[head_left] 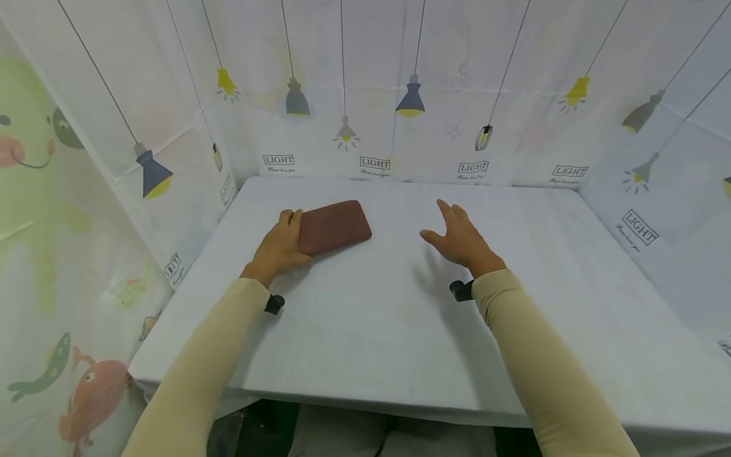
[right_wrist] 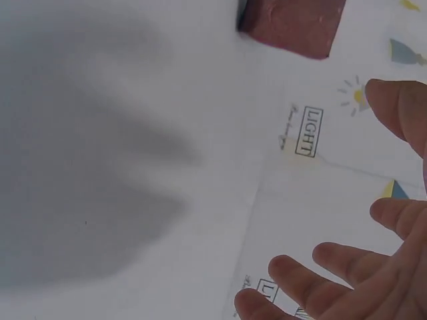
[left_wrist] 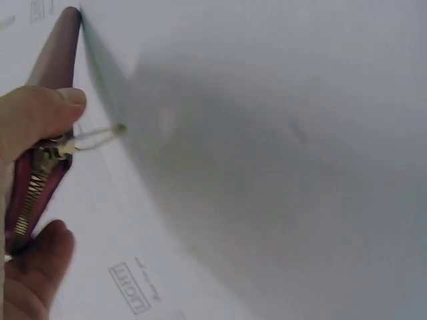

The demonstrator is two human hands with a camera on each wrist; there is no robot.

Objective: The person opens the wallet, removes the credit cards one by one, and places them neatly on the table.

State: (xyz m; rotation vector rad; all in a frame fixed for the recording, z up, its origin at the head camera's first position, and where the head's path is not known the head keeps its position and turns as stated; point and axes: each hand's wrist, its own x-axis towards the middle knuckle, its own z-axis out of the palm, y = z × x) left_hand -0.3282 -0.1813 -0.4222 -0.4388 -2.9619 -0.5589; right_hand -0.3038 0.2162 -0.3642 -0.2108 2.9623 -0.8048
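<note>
My left hand point(head_left: 281, 246) grips the wallet point(head_left: 334, 226) by its zipper end; it looks light, soft-sided, grippy. My right hand point(head_left: 460, 240) hovers spread, holding nothing.

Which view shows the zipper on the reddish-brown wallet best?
The left wrist view: the wallet's gold zipper and pull run along the edge between the left hand's fingers. The head view shows only its flat top, zipper hidden. The right wrist view catches one corner.

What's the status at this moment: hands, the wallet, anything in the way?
Left hand grips the near end of the wallet, flat on the table. Right hand open, hovering apart from it. Nothing between them.
</note>
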